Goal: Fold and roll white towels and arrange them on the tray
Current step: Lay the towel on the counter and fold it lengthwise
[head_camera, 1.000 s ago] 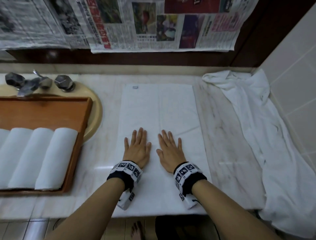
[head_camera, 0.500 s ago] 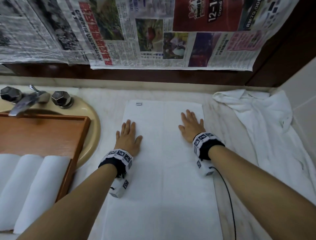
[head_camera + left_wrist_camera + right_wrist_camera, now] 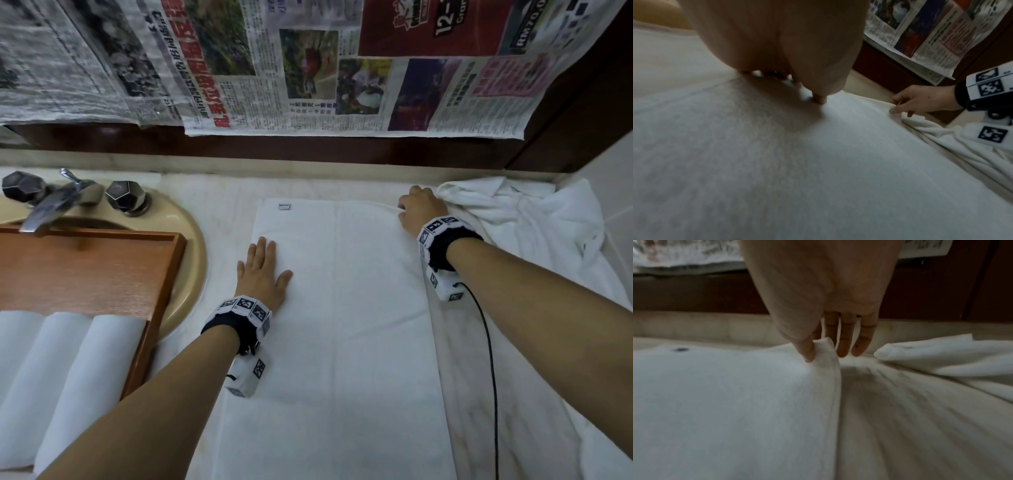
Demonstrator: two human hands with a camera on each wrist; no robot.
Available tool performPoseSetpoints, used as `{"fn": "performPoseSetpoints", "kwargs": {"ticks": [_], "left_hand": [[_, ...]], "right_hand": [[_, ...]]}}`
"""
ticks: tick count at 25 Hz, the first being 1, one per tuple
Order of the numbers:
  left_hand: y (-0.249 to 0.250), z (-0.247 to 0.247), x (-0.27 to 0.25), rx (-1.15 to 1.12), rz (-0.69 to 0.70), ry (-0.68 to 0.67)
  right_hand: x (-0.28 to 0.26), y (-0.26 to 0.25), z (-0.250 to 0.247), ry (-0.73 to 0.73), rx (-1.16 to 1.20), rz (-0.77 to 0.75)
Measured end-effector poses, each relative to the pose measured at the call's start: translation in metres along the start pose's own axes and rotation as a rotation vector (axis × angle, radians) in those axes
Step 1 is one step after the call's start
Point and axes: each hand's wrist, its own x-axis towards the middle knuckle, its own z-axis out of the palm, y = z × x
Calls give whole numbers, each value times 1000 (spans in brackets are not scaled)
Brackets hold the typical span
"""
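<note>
From the head view we count three rolled towels (image 3: 68,370) already in the wooden tray (image 3: 102,267); a fourth white towel (image 3: 342,325) lies flat, unrolled, under our flat left hand (image 3: 262,274).

At the right wrist, our right hand (image 3: 826,293) pinches its far corner, so folding starts.

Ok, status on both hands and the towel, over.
Left hand flat on the spread towel. Right hand pinches its far right corner. Crumpled towel pile right beside that corner.
</note>
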Motion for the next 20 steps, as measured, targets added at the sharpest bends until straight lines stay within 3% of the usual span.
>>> {"fn": "performPoseSetpoints", "kwargs": {"ticks": [5,7,9,11,13,14,20], "left_hand": [[3,-11,3,3,-24,-41],[17,-23,-4,-90,-1,102],[45,-32,-25,-318,127,266],[77,-32,-52,-465,258,75],[99,-21,-74,-537,274,-179],[102,-14,-78,-589,267,-232],[95,-47,-78,-966,28,-254]], "right_hand": [[-33,-31,-40,-151,508,7],[-46,-57,-59,-234,719,-19],[-52,-82,-76,-267,905,-55],[-52,-101,-88,-292,1057,-61],[-52,-114,-97,-332,1163,-39],[-52,-119,-101,-349,1187,-29],[-54,-122,-105,-347,1130,52]]}}
